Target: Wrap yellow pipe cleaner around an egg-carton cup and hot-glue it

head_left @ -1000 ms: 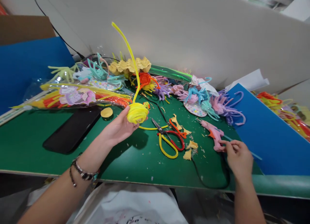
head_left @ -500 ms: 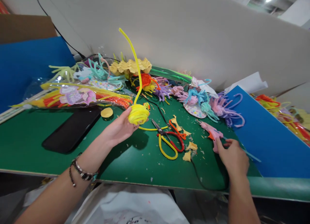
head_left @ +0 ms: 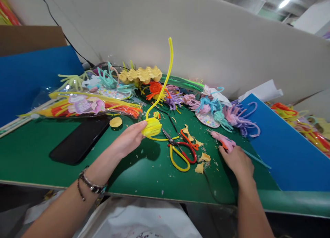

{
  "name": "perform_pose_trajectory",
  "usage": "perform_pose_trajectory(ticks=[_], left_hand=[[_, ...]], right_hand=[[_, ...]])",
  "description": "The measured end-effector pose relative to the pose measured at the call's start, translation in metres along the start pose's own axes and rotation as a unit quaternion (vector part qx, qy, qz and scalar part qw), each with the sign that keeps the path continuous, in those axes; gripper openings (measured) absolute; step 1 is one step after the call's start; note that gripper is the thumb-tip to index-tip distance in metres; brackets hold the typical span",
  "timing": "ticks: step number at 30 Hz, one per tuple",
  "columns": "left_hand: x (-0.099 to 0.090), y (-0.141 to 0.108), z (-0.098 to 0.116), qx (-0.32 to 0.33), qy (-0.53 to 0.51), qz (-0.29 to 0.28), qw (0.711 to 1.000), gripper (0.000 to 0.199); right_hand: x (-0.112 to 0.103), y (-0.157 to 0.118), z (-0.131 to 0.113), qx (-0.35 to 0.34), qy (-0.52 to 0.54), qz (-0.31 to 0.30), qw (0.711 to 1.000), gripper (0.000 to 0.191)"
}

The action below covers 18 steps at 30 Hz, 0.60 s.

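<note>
Pinched in my left hand [head_left: 132,137] is a coil of yellow pipe cleaner [head_left: 152,127], held above the table. One long end of it curves upward and leans to the right. My right hand [head_left: 238,164] is closed round the handle of a pink glue gun [head_left: 223,139], which lies low over the table with its nozzle pointing left. A bluish glue stick [head_left: 257,159] sticks out behind the gun. Between my hands lie scissors [head_left: 180,151] with one yellow and one red handle, blades pointing up-left. My right palm hides the gun's handle.
A black phone [head_left: 78,142] and a small round tan piece [head_left: 116,122] lie left. Behind are a bag of pipe cleaners [head_left: 90,105], an egg carton piece [head_left: 140,74] and pastel pipe cleaner bundles [head_left: 216,107]. A blue panel [head_left: 291,145] stands right; tan scraps [head_left: 199,168] lie near the scissors.
The yellow coil has turned in my left hand, and its long end has swung right. My right hand has shifted left and closed round the glue gun's handle.
</note>
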<state>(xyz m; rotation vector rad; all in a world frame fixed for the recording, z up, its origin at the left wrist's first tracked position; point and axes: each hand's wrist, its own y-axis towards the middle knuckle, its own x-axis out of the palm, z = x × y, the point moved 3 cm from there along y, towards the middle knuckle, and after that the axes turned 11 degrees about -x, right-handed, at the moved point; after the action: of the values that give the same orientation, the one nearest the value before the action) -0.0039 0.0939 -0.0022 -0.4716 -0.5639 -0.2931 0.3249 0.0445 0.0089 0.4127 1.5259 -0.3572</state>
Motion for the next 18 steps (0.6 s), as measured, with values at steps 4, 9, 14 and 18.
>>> perform_pose_trajectory(ticks=[4, 9, 14, 18], left_hand=[[-0.002, 0.002, -0.001, 0.032, 0.045, 0.009, 0.998, 0.026], [-0.005, 0.004, -0.001, 0.095, 0.123, 0.065, 0.986, 0.050], [0.001, -0.001, 0.001, 0.141, 0.241, 0.080, 0.957, 0.052], [0.004, -0.005, 0.002, 0.174, 0.290, 0.091, 0.937, 0.047]], right_hand=[[-0.004, 0.000, -0.004, -0.008, 0.024, -0.001, 1.000, 0.047], [-0.017, -0.009, -0.021, -0.037, 0.066, 0.031, 0.997, 0.046], [-0.039, -0.034, -0.046, -0.157, 0.133, 0.203, 0.957, 0.049], [-0.048, -0.048, -0.071, -0.305, 0.154, 0.261, 0.903, 0.046]])
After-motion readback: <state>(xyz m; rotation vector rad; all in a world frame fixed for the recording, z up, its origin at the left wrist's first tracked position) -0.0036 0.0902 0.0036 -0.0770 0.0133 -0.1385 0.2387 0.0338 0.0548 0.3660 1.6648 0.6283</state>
